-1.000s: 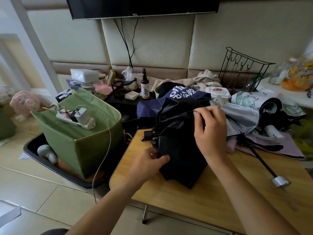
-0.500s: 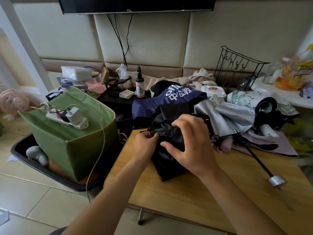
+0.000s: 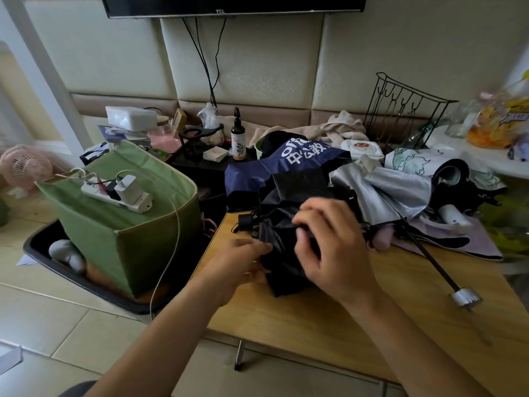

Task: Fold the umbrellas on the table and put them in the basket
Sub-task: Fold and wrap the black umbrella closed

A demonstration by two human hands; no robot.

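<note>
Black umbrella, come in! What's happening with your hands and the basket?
Both hands gripping black umbrella on table. Canopy bunched, unstrapped. Power strip atop green basket.

Far ahead of you, a TV (image 3: 233,4) hangs on the padded wall, its cables (image 3: 210,61) dropping behind a dark side table (image 3: 197,161). On that table stand a brown spray bottle (image 3: 238,138) and a white box (image 3: 131,118). At far left you have a pink fan (image 3: 27,167) on the floor. A black wire rack (image 3: 406,110) stands far right, with beige cloth (image 3: 340,128) bunched just left of it.
</note>
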